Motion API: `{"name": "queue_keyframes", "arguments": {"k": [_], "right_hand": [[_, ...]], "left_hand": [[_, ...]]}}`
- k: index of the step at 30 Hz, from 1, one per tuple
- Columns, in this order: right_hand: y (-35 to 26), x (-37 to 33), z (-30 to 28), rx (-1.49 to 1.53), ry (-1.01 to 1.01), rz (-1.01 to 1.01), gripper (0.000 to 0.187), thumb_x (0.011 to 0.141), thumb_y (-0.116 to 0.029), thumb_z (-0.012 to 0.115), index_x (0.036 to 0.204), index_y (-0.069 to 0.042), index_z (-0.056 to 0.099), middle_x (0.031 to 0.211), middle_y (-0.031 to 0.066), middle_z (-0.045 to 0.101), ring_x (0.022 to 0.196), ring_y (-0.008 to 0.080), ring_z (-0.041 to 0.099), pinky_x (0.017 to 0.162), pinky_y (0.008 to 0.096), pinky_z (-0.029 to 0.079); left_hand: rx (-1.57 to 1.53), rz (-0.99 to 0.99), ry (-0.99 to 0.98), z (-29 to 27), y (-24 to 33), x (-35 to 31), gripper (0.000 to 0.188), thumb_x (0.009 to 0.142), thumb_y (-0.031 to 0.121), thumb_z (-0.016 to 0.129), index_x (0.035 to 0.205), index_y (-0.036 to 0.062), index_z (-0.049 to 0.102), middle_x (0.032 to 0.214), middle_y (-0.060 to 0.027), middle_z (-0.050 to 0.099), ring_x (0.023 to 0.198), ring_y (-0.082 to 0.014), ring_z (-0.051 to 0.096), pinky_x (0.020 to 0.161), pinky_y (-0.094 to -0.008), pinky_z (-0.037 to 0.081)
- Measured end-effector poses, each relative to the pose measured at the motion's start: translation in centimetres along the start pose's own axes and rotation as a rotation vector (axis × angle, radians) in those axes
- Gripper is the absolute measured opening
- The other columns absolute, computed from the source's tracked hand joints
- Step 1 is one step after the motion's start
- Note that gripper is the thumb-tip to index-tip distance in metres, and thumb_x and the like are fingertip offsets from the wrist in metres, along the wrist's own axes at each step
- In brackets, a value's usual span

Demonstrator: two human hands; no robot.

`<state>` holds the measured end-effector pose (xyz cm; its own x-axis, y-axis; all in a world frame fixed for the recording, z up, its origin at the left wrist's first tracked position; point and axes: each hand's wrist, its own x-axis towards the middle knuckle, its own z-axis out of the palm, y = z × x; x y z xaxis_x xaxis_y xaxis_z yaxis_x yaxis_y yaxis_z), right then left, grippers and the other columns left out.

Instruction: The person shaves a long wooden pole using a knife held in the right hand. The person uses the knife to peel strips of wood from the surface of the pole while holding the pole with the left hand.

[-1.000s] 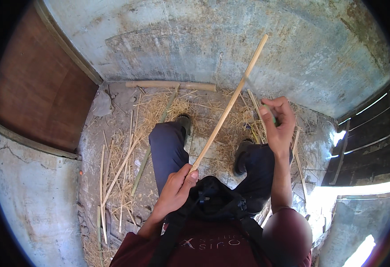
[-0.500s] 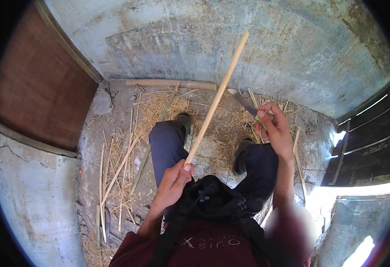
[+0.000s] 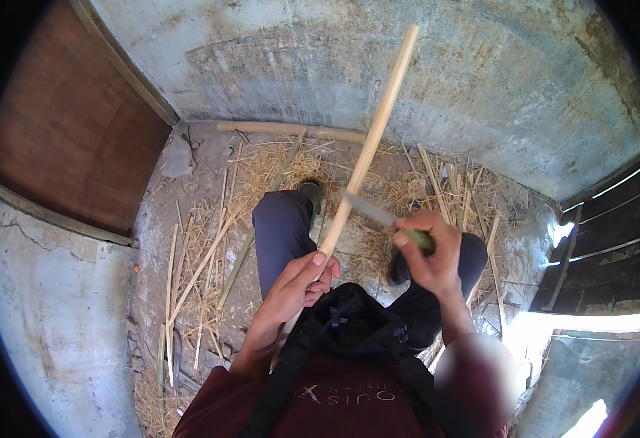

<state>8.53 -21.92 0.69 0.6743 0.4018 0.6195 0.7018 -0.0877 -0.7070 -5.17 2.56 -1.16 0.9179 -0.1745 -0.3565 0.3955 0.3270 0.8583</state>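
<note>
My left hand [image 3: 294, 287] is closed round the lower part of a long pale strip of bamboo or wood [image 3: 373, 142], which slants up and away to the right. The strip's near end runs back under my left forearm. In my right hand [image 3: 433, 252] is a knife [image 3: 369, 209] with a green handle, gripped in closed fingers. Its blade points left and meets the strip a little beyond my left hand; the blade is slightly blurred.
Straw-like shavings [image 3: 261, 175] and several thin strips [image 3: 205, 270] litter the floor. A thick pole [image 3: 291, 130] lies along the far wall [image 3: 276, 73]. At left is a brown panel [image 3: 72, 124]; at right, dark boards [image 3: 604, 244]. A black bag [image 3: 349, 314] hangs at my waist.
My right hand has moved left and nearer, bringing the knife blade from apart to against the strip. The strip has tilted and shifted, its far end now higher in view.
</note>
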Motion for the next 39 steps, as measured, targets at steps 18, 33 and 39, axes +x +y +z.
{"name": "queue_keyframes", "arguments": {"k": [18, 33, 39], "right_hand": [[-2.5, -0.5, 3.0, -0.220, -0.128, -0.348, 0.028, 0.079, -0.017, 0.095, 0.102, -0.014, 0.081, 0.079, -0.0005, 0.065, 0.059, 0.0174, 0.065, 0.048, 0.0325, 0.050], [-2.9, -0.9, 3.2, -0.288, -0.104, -0.350, 0.023, 0.081, -0.016, 0.094, 0.098, -0.014, 0.079, 0.077, -0.0003, 0.063, 0.057, 0.0167, 0.064, 0.047, 0.0321, 0.048], [-2.8, -1.1, 3.4, -0.349, -0.083, -0.372, 0.021, 0.081, -0.017, 0.093, 0.097, -0.015, 0.078, 0.078, -0.0011, 0.063, 0.057, 0.0157, 0.064, 0.048, 0.0314, 0.048]], "left_hand": [[0.434, 0.358, 0.083, 2.3, 0.8, -0.8, 0.045, 0.120, 0.036, 0.048, 0.118, -0.0011, 0.074, 0.081, -0.0017, 0.064, 0.070, -0.0112, 0.055, 0.064, -0.0304, 0.046], [0.508, 0.489, 0.214, 3.3, 0.7, -0.3, 0.040, 0.120, 0.028, 0.051, 0.108, -0.0029, 0.073, 0.070, -0.0034, 0.059, 0.061, -0.0109, 0.051, 0.057, -0.0326, 0.040], [0.552, 0.455, 0.234, 2.9, 0.2, 0.0, 0.035, 0.119, 0.026, 0.054, 0.117, 0.0009, 0.078, 0.066, -0.0044, 0.057, 0.059, -0.0078, 0.045, 0.054, -0.0336, 0.036]]}}
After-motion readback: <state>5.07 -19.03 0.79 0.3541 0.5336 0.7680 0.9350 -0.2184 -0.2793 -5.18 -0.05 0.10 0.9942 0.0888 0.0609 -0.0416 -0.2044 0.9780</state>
